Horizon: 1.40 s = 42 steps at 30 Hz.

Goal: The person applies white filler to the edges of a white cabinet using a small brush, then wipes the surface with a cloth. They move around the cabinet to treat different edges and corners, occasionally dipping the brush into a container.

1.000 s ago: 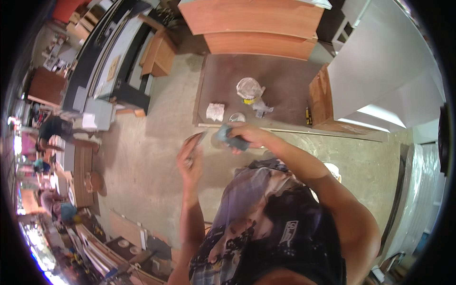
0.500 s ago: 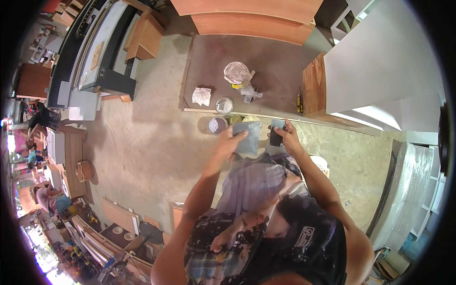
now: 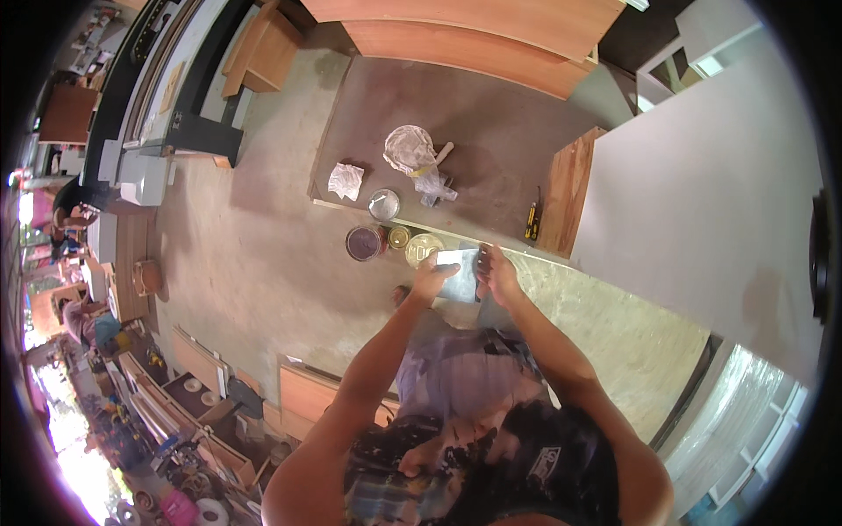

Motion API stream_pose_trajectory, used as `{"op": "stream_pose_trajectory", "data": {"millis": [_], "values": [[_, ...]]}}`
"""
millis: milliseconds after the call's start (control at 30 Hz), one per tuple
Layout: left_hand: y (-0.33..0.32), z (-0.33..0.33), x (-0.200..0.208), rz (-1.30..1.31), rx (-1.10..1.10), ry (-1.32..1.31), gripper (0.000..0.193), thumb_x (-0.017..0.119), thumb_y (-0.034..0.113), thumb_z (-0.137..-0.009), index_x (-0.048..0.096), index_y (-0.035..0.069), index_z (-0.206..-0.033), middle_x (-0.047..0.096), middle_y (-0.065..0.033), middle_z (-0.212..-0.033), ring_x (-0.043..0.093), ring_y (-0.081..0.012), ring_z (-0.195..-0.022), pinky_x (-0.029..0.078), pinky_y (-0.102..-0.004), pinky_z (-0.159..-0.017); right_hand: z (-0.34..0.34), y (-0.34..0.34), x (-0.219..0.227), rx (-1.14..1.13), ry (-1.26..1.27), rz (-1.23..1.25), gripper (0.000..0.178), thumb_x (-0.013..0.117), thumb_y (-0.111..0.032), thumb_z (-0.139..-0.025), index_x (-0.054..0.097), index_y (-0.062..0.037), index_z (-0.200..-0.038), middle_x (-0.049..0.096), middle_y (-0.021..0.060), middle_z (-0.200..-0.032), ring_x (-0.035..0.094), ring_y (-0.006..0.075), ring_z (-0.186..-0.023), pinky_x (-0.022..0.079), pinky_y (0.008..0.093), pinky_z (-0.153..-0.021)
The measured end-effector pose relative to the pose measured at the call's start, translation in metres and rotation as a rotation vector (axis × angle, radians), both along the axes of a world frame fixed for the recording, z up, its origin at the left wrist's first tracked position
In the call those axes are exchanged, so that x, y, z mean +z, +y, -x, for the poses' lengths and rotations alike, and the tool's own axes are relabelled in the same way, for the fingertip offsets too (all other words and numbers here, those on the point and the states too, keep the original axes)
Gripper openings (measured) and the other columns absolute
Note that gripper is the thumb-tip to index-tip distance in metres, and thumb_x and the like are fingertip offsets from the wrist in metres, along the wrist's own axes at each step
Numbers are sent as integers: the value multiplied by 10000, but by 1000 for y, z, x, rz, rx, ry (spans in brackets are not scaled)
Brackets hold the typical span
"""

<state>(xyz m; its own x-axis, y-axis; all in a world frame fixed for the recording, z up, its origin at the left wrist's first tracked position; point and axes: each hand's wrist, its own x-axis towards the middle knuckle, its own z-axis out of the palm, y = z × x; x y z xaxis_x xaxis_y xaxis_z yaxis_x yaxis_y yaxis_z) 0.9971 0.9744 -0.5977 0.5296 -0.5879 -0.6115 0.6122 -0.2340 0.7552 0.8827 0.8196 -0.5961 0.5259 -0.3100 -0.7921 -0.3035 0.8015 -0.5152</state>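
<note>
A flat grey rectangular scraper plate (image 3: 460, 282) is gripped in my left hand (image 3: 430, 280), thumb on its face. My right hand (image 3: 499, 275) has closed round a small dark-handled scraper (image 3: 482, 261), mostly covered by the fingers. The two tools meet or overlap in front of my body; whether they touch I cannot tell. Just beyond my left hand are a gold-lidded tin (image 3: 424, 249), a smaller gold tin (image 3: 398, 238) and a dark open can (image 3: 365, 245). A clear round tub (image 3: 383, 205) sits behind them.
On a brown floor sheet (image 3: 500, 131) lie a crumpled cloth (image 3: 346, 181), a cloth-topped round container (image 3: 409, 147), a plastic bag (image 3: 431, 185) and a yellow-black cutter (image 3: 531, 221). A large grey cabinet (image 3: 693, 193) stands right, orange-brown wood panels (image 3: 465, 66) ahead. People work far left.
My hands have come together, bringing the small dark-handled scraper against or over the edge of the grey plate. The whole view has turned a little, shifting the cans leftward.
</note>
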Motion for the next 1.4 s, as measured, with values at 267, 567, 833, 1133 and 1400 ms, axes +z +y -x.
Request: {"op": "stream_pose_trajectory", "data": {"millis": [267, 567, 833, 1133, 1400], "values": [[-51, 2, -188, -330, 74, -102, 638, 719, 273, -861, 468, -47, -1352, 654, -198, -1136, 624, -241, -1035, 488, -373, -885, 179, -39, -122, 154, 359, 383, 165, 620, -231, -909, 525, -96, -917, 588, 57, -785, 648, 202, -743, 482, 357, -637], [26, -29, -223, -732, -366, -442, 463, 568, 477, -913, 680, 78, -1119, 698, -203, -1041, 659, -380, -1001, 517, -494, -851, 221, 3, -181, 688, 727, 858, 365, 544, -371, -942, 630, -17, -911, 641, 196, -804, 664, 325, -816, 510, 444, -734], [40, 27, -112, -201, -271, -884, 584, 537, 423, -935, 506, 72, -1401, 519, -186, -1405, 441, -365, -1332, 238, -510, -1138, -4, 120, -190, 123, -14, -571, 522, 438, -516, -990, 531, -96, -1286, 601, 109, -1274, 564, 257, -1174, 451, 415, -957], [306, -119, -207, -941, -624, -319, 191, 502, 236, -921, 614, 85, -954, 638, -150, -976, 634, -369, -924, 519, -490, -747, -129, 170, -181, 380, 63, -336, 285, 529, -396, -984, 591, -125, -1045, 661, 55, -1049, 646, 212, -1031, 471, 383, -864], [380, -182, -316, -419, -597, -410, 399, 575, 402, -958, 628, 12, -895, 637, -199, -871, 644, -377, -815, 496, -455, -725, -379, 245, -450, 451, 67, 332, 267, 642, -303, -933, 564, -82, -806, 650, 17, -795, 633, 105, -712, 468, 251, -611]]}}
